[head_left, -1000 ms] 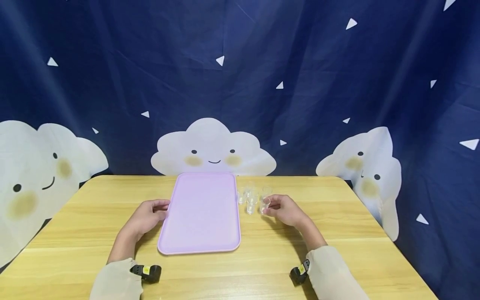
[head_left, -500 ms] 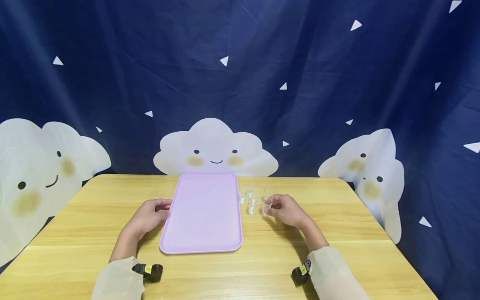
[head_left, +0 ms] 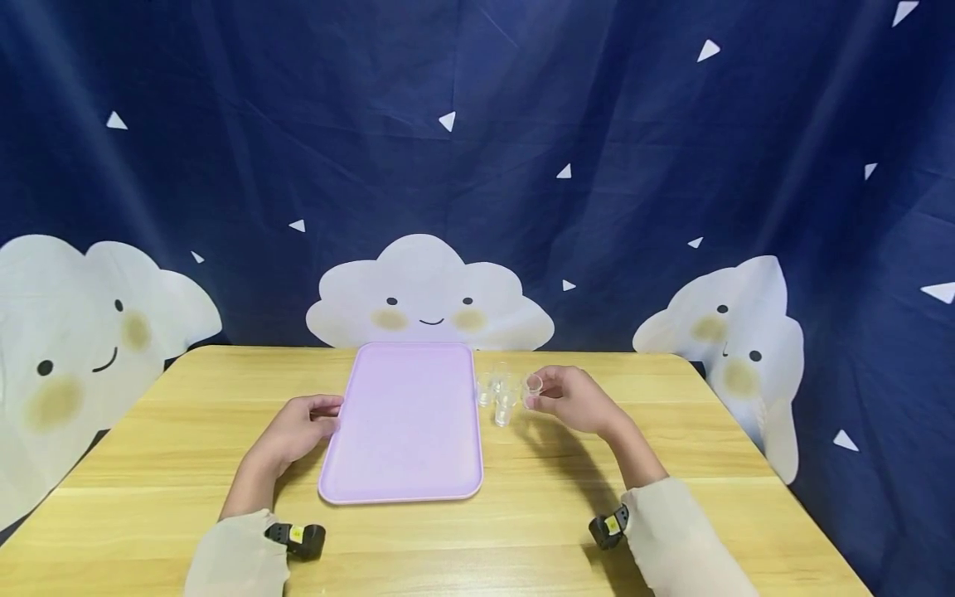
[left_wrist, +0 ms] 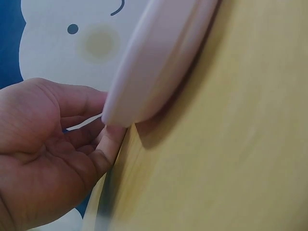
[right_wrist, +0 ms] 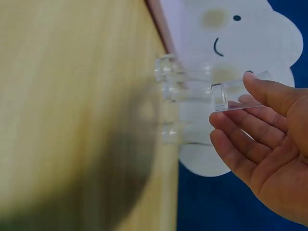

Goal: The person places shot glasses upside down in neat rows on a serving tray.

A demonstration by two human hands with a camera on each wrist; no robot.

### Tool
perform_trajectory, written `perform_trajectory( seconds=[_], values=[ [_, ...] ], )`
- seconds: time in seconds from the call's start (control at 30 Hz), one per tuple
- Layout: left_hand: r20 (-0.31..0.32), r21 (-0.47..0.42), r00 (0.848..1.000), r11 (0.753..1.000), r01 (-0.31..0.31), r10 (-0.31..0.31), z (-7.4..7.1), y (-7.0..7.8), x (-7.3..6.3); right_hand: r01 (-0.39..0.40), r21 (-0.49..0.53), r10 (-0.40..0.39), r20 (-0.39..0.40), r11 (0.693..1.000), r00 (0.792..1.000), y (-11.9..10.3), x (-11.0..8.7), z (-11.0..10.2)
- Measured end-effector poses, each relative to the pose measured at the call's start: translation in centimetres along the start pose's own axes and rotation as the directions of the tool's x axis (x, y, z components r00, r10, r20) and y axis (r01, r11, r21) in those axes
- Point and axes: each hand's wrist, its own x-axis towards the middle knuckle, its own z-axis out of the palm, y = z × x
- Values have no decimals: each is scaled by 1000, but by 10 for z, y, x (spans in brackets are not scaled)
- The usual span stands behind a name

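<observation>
A pale purple tray (head_left: 403, 431) lies lengthwise on the wooden table. My left hand (head_left: 294, 427) holds its left edge; in the left wrist view, the thumb and fingers meet the tray's rim (left_wrist: 130, 82). Between thumb and fingers, my right hand (head_left: 574, 400) pinches a small clear cup (head_left: 531, 393), its round mouth uppermost. The right wrist view shows this cup's thick base (right_wrist: 219, 97) raised off the table, with the other fingers spread below. Several more clear cups (head_left: 502, 410) stand close together between the tray and my right hand.
The wooden table (head_left: 448, 547) reaches back to a dark blue curtain (head_left: 477, 149) printed with white clouds and triangles. A black camera (head_left: 302, 539) sits at the left wrist, another black camera (head_left: 608, 529) at the right.
My right hand has raised the clear cup from the table and moved slightly away from me, its shadow spreading beneath. The left hand and tray stay in place.
</observation>
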Motion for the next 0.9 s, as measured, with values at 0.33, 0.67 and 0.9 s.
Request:
perform_trajectory(
  seconds=[0.33, 0.67, 0.9],
  values=[
    [1, 3, 1000, 1000, -11, 11, 1, -3, 2, 91, -45, -91, -3, 995, 996, -29, 16, 0],
    [9, 16, 1000, 1000, -19, 19, -1, -3, -1, 143, -63, -141, 26, 988, 990, -57, 43, 20],
    [9, 24, 1000, 999, -28, 28, -1, -3, 0, 211, -65, -207, 57, 975, 977, -72, 63, 44]
  ],
)
